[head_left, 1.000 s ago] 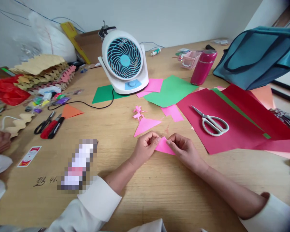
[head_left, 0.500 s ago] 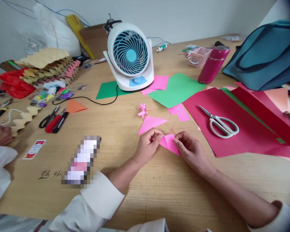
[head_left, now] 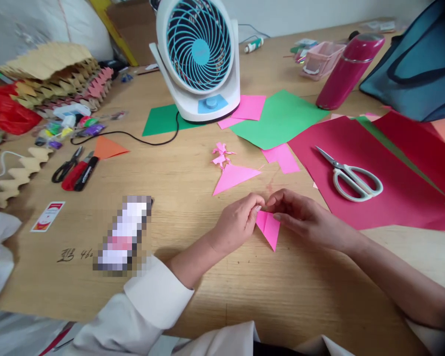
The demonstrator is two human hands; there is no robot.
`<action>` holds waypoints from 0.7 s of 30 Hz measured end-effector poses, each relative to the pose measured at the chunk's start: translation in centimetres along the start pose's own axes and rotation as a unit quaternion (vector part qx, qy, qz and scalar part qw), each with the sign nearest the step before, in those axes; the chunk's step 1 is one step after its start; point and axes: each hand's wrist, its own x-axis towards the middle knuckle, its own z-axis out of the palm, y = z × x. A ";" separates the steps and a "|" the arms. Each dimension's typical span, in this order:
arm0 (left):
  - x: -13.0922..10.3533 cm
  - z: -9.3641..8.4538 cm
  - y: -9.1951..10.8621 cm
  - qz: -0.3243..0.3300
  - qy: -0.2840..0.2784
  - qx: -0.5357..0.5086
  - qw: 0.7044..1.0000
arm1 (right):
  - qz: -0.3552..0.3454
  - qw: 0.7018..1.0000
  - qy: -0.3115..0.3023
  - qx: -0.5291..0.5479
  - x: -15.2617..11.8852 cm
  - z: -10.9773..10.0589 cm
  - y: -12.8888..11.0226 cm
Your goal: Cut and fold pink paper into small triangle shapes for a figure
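Both hands pinch one small folded piece of pink paper point(head_left: 269, 229), whose creased body hangs down to a point below the fingers. My left hand point(head_left: 237, 222) grips its upper left edge between thumb and fingers. My right hand point(head_left: 306, 217) pinches the upper right edge, its fingertips close to the left ones. The top of the paper is hidden behind the fingers. Just beyond lie a pink paper triangle point(head_left: 235, 178) and a few small cut pink pieces point(head_left: 221, 154). White-handled scissors point(head_left: 356, 182) rest on a large red sheet point(head_left: 319, 163) to the right.
A white fan point(head_left: 200, 54) stands at the back near a green sheet point(head_left: 282, 118). A magenta bottle point(head_left: 350, 71) and blue bag point(head_left: 408, 69) are at the right. Left are a phone point(head_left: 124, 235), a red-and-black cutter point(head_left: 79, 173), black scissors point(head_left: 66, 164) and another person's sleeve point(head_left: 0, 252).
My hands have come closer together at the paper's top edge. The paper has turned, so its point now hangs downward. The view has tilted lower.
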 end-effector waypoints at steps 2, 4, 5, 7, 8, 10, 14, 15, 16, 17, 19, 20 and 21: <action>-0.1 0.0 0.2 -0.006 -0.007 0.020 1.000 | 0.018 0.999 -0.044 -0.026 0.1 -0.3 -0.5; -0.2 0.0 0.3 -0.014 -0.013 0.036 0.999 | 0.027 0.995 -0.077 -0.063 0.3 -0.6 -1.0; -0.2 0.0 0.4 -0.017 -0.017 0.044 0.999 | 0.030 0.992 -0.089 -0.081 0.4 -0.7 -1.2; -0.2 -0.1 0.5 -0.021 -0.024 0.057 0.998 | 0.039 0.986 -0.108 -0.118 0.8 -1.0 -1.4; -0.2 -0.1 0.5 -0.019 -0.029 0.062 0.997 | 0.046 0.983 -0.117 -0.137 0.9 -1.1 -1.4; -0.1 -0.1 0.5 -0.007 -0.041 0.066 0.997 | 0.059 0.975 -0.130 -0.171 1.2 -1.3 -1.4; 0.0 -0.2 0.4 0.016 -0.052 0.058 0.997 | 0.070 0.962 -0.137 -0.225 1.3 -1.5 -1.5; 0.0 -0.2 0.3 0.018 -0.055 0.059 0.997 | 0.062 0.960 -0.136 -0.236 1.3 -1.5 -1.6; 0.0 -0.2 0.4 0.019 -0.061 0.063 0.996 | 0.049 0.958 -0.137 -0.246 1.3 -1.5 -1.6; 0.0 -0.2 0.4 0.021 -0.069 0.071 0.995 | 0.031 0.957 -0.138 -0.254 1.3 -1.5 -1.6; -0.1 -0.3 0.6 0.023 -0.091 0.102 0.990 | -0.008 0.955 -0.140 -0.262 1.2 -1.6 -1.7; -0.1 -0.3 0.8 0.024 -0.099 0.125 0.987 | -0.023 0.954 -0.143 -0.263 1.2 -1.6 -1.7; -0.2 -0.4 0.9 0.027 -0.104 0.154 0.982 | -0.032 0.953 -0.145 -0.264 1.2 -1.7 -1.7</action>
